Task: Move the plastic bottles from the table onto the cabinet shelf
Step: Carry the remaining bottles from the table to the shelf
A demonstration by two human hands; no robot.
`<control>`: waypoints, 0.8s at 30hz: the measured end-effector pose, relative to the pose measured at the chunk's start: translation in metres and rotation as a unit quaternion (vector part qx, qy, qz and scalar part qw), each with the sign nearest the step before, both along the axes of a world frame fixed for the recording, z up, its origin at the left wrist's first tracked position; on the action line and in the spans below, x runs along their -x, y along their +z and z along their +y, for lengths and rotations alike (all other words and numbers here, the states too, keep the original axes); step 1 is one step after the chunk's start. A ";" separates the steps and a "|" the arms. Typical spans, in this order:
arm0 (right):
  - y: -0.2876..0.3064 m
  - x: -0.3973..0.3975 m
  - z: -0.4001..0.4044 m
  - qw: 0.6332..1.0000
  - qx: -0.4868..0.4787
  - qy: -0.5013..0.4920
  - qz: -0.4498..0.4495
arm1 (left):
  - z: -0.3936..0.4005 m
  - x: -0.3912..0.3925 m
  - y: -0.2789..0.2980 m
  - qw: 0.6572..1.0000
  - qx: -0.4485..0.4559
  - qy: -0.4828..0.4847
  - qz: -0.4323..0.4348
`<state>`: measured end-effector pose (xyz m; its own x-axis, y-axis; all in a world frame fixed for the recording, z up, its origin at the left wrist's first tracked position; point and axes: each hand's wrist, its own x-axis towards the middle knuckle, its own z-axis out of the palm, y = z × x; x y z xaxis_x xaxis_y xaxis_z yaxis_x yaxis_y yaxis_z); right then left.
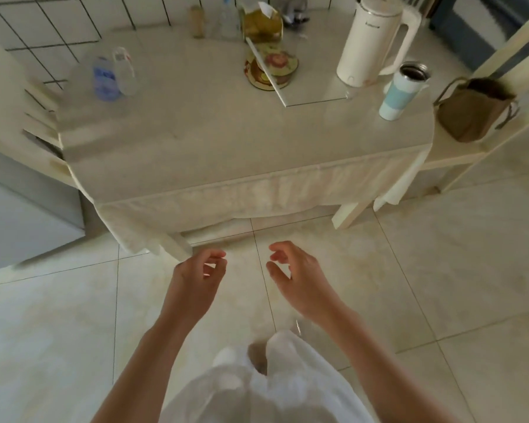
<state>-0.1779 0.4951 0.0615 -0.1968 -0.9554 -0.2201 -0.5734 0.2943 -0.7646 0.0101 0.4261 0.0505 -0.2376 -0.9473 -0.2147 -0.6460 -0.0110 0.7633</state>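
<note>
Two clear plastic bottles stand at the table's back left: one with a blue label point(104, 79) and a slimmer one point(125, 71) right beside it. A third clear bottle point(229, 19) stands at the back edge by the tiled wall. My left hand point(197, 280) and my right hand point(297, 277) hover over the floor in front of the table point(196, 141), fingers loosely curled and apart, holding nothing. Both hands are well short of the bottles. No cabinet shelf can be made out for sure.
A white kettle point(371, 41), a steel-rimmed tumbler point(402, 91), a glass sheet point(303, 83), a decorated tin point(271, 68) and a yellow bag point(261, 24) fill the table's back right. A brown bag point(474, 109) sits on a side bench. A white slatted chair point(34, 114) stands left.
</note>
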 end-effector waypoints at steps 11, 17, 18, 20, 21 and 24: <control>-0.002 0.040 -0.166 0.998 -0.005 0.065 -0.001 | -0.143 0.045 -0.002 0.998 0.000 0.069 0.002; 0.003 0.063 -0.255 0.992 -0.026 0.127 0.007 | -0.203 0.060 0.002 0.994 -0.021 0.106 -0.016; 0.001 0.065 -0.271 0.991 -0.027 0.134 0.009 | -0.213 0.061 0.001 0.993 -0.019 0.112 -0.024; 0.001 0.066 -0.299 0.989 -0.031 0.143 0.015 | -0.229 0.060 0.000 0.992 -0.024 0.121 -0.031; 0.000 0.063 -0.316 0.988 -0.035 0.147 0.014 | -0.240 0.058 -0.001 0.990 -0.029 0.131 -0.032; -0.002 0.055 -0.353 0.987 -0.040 0.153 0.008 | -0.268 0.050 -0.005 0.987 -0.033 0.155 -0.025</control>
<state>-0.2334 0.1421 0.0598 0.0937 -0.9506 -0.2959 -0.6570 0.1643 -0.7358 -0.0400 0.1579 0.0451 0.0740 -0.9563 -0.2829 -0.6408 -0.2629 0.7213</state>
